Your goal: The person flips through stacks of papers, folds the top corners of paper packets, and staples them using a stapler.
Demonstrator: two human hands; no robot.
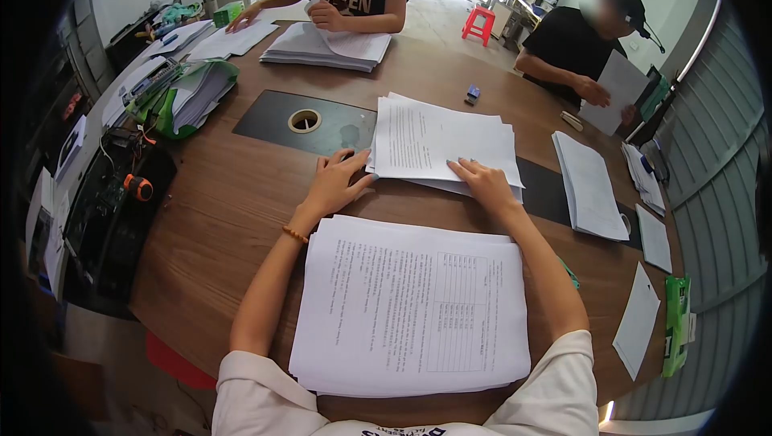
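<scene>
Both my arms reach over a thick printed paper stack (402, 307) that lies squarely in front of me, with a table of figures on its top sheet. Beyond it is a second, slightly uneven paper stack (442, 139). My left hand (338, 183) rests at that stack's left edge, fingers spread, the fingertips and thumb touching or close to the sheets. On the near right part of its top sheet, my right hand (486, 184) lies flat with the fingers apart. Neither hand grips anything.
Across the wooden table (217, 219), one person handles a paper pile (326, 46); another at right holds a sheet (615, 90). More stacked papers (591, 187) lie at right. A green folder (189, 98), a black box-like unit (121, 203) and an orange-black tape measure (137, 187) are left.
</scene>
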